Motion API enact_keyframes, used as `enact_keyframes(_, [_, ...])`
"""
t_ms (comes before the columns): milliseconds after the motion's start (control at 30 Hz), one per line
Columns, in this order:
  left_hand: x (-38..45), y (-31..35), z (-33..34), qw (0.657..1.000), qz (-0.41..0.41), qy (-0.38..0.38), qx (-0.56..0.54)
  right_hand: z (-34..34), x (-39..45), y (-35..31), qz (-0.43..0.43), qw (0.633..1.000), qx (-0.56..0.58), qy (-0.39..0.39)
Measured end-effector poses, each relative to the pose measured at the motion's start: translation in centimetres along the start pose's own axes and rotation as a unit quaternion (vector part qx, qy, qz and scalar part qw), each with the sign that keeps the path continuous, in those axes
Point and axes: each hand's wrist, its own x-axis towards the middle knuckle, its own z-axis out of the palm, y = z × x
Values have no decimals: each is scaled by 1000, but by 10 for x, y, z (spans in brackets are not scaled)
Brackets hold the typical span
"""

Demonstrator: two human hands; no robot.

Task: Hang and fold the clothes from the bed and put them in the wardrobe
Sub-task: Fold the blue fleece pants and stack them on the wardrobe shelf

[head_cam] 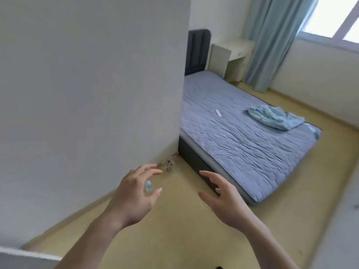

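A crumpled light-blue garment (275, 117) lies near the far foot corner of the bed (242, 152), which has a grey-blue quilted cover. Both my hands are raised in front of me over the floor, well short of the bed. My left hand (134, 195) has relaxed, slightly curved fingers and holds nothing. My right hand (223, 199) is spread with straight fingers, also holding nothing. No wardrobe is visible.
A large white wall panel (87, 84) fills the left and hides part of the bed. A small white remote (218, 113) lies on the bed. A cream desk (229, 55) and blue curtain (272, 39) stand beyond. Small debris (169, 165) lies at the wall's foot on the tan floor.
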Motion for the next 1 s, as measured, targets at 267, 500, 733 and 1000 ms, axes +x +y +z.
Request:
enact_keyframes(267, [132,139,111,993,103,-61,-16,-155,9,129,74,993,29,89])
enact_keyframes(500, [226,237,186,989,125,-75,-26,-287,47,209,73,991,18,114])
enact_keyframes(733, [338,286,250,985,139,-106,-7,-375,109,285,77,989,7,126])
enact_keyframes(1000, [481,357,351,965,189,-181,-15,-462,157,364,131,978,-1,164])
